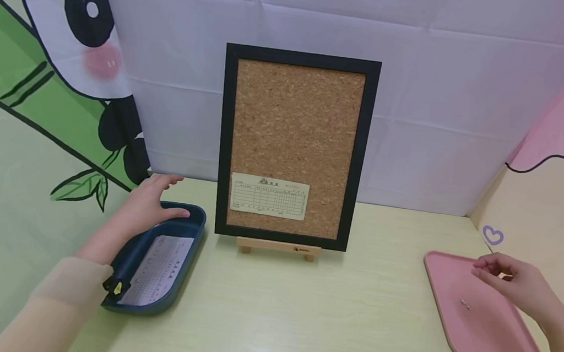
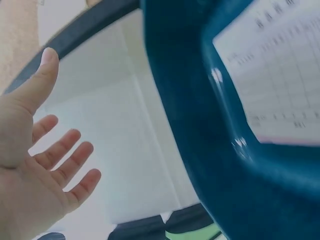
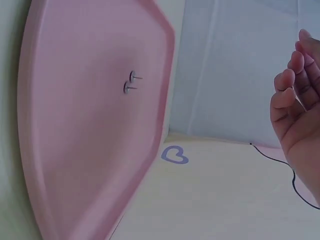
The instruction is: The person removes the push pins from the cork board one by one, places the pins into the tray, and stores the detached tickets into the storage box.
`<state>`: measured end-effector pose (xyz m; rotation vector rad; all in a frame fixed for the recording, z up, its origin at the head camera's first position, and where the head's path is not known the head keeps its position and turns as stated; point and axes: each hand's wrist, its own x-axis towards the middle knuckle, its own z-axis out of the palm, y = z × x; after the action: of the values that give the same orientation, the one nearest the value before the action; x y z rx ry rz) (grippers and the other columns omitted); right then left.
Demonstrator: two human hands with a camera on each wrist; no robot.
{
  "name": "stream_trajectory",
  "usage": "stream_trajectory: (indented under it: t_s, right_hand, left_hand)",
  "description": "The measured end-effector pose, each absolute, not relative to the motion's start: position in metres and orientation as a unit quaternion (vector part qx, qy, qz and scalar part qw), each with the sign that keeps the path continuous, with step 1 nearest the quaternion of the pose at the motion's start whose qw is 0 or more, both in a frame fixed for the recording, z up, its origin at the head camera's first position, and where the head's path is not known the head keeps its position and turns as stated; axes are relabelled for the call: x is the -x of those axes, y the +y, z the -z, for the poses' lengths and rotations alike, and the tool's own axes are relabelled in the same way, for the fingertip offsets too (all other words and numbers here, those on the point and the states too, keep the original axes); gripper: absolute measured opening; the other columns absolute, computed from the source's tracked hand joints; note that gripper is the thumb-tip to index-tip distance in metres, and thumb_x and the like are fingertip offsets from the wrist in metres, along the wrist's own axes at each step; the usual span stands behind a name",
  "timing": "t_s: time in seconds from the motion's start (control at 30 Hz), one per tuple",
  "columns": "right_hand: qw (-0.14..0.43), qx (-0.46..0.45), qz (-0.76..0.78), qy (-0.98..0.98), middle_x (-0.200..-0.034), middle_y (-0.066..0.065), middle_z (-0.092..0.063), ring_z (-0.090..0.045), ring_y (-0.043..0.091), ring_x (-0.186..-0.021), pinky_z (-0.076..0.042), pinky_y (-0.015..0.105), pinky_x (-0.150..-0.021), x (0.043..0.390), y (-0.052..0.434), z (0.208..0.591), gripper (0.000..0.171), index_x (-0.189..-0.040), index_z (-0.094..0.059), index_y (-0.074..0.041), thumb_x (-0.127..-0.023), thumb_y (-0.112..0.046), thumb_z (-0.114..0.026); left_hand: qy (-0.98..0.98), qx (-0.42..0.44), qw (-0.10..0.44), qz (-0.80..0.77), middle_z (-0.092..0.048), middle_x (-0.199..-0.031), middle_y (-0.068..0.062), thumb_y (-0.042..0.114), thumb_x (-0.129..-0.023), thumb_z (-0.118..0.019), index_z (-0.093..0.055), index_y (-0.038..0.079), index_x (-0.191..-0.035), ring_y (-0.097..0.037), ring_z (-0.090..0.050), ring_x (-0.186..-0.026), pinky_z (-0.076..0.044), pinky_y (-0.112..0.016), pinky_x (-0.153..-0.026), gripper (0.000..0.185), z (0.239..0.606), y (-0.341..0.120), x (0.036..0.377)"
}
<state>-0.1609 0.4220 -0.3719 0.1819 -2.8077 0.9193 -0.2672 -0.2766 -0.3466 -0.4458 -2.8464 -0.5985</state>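
My left hand [image 1: 147,204], thumb and fingers spread apart, hovers over the far end of a dark blue tray [image 1: 196,246]. Inside this tray lies a printed paper slip [image 1: 160,268]; part of it also shows in the left wrist view. Above the far edge of a pink tray [image 1: 490,336], my right hand [image 1: 514,280] has its fingers curled, thumb tip and forefinger tip close together. Whether anything is pinched there I cannot tell. Two small thumbtacks [image 3: 129,82] lie on the pink tray, their pins pointing up from the surface.
Between the trays, a black-framed cork board [image 1: 298,122] stands upright on a small wooden easel [image 1: 278,246]. A printed form [image 1: 269,197] is on the board's lower left. Printed cloth [image 1: 467,91] hangs behind and along both sides of the pale table [image 1: 331,312].
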Motion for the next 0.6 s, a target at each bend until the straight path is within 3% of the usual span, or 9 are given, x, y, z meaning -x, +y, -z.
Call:
stream_trajectory:
  t_s: [0.2,0.43,0.6]
  right_hand:
    - [0.149,-0.083,-0.326,-0.93,-0.077,-0.013,-0.061,-0.053,0.0,-0.069,-0.042,0.013,-0.06,0.161,0.404,0.365,0.012,-0.094,-0.066,-0.011,-0.085,-0.014,-0.071]
    - [0.183,-0.069,-0.344,-0.918,-0.08,-0.019,-0.061,-0.055,0.003,-0.065,-0.043,0.013,-0.058,0.161,0.379,0.355,0.012,-0.095,-0.065,-0.011,-0.085,-0.014,-0.07]
    - [0.24,-0.081,-0.372,-0.893,-0.077,-0.016,-0.06,-0.054,-0.001,-0.067,-0.043,0.009,-0.06,0.165,0.355,0.349,0.015,-0.095,-0.066,-0.005,-0.082,-0.003,-0.072]
  left_hand:
    - [-0.958,0.125,0.124,0.225,-0.04,-0.138,-0.024,0.041,-0.075,-0.078,-0.038,0.005,-0.139,-0.044,-0.034,-0.126,-0.031,-0.062,-0.098,0.083,0.34,-0.261,0.257]
    - [-0.941,0.108,0.165,0.274,-0.04,-0.138,-0.022,0.036,-0.076,-0.079,-0.036,0.007,-0.142,-0.041,-0.035,-0.126,-0.032,-0.059,-0.1,0.084,0.336,-0.239,0.245]
    - [-0.929,0.074,0.169,0.32,-0.035,-0.143,-0.02,0.04,-0.077,-0.076,-0.031,0.013,-0.146,-0.039,-0.033,-0.128,-0.033,-0.059,-0.1,0.086,0.332,-0.223,0.239]
